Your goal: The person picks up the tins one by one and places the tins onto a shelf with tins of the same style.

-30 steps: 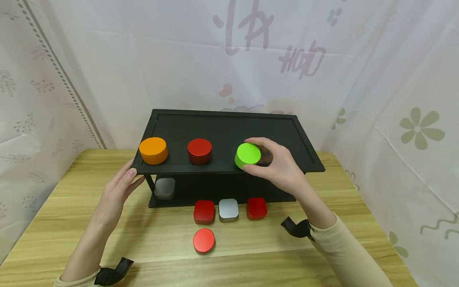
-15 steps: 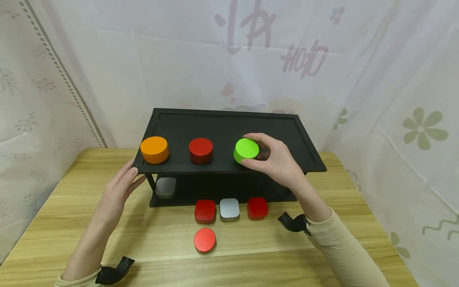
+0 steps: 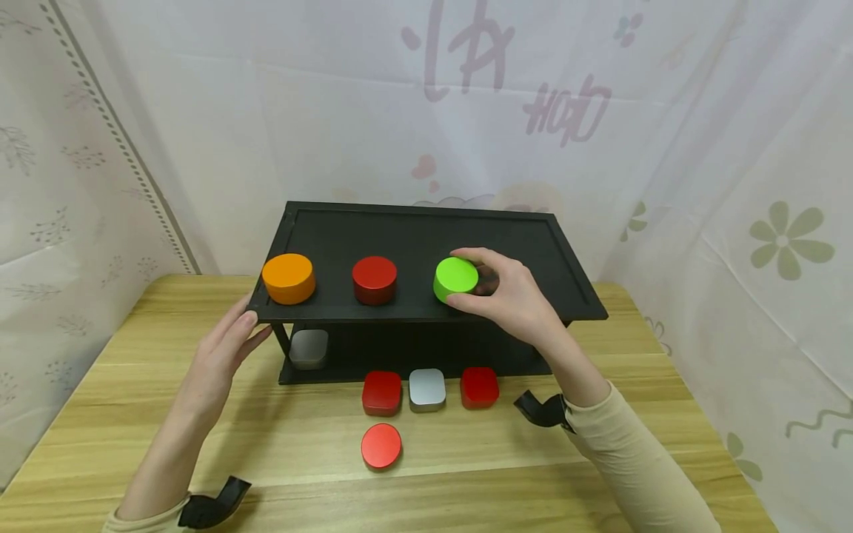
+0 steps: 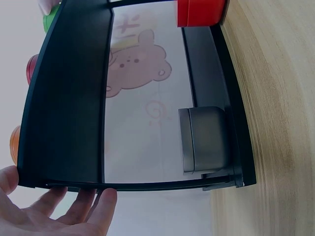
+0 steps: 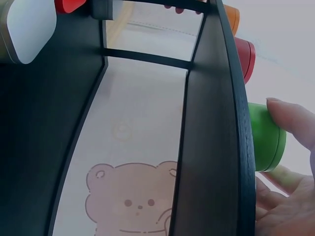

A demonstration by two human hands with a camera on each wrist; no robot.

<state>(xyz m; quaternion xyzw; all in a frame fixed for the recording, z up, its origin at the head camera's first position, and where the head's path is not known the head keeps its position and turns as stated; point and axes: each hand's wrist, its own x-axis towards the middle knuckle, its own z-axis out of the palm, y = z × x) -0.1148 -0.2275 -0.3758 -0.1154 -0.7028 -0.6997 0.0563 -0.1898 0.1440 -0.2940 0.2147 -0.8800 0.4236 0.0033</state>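
My right hand (image 3: 509,296) holds a round green tin (image 3: 455,275) between thumb and fingers on the upper board of a black two-tier shelf (image 3: 426,229). The right wrist view shows the green tin (image 5: 266,137) standing at the board's front edge. My left hand (image 3: 216,355) grips the shelf's front left corner, thumb at the top edge and fingers along the side. A round orange tin (image 3: 289,279) and a round dark red tin (image 3: 375,280) stand to the left of the green one. On the lower board at left sits a square grey tin (image 4: 209,140).
In front of the shelf, a square red tin (image 3: 382,393), a square silver tin (image 3: 427,389) and another square red tin (image 3: 479,387) form a row. Nearer lies a round red tin (image 3: 381,446) on the wooden table (image 3: 320,488). A patterned white curtain (image 3: 333,96) hangs behind.
My right hand has shifted the green tin slightly back and left on the upper board. The left hand has stayed at the shelf corner.
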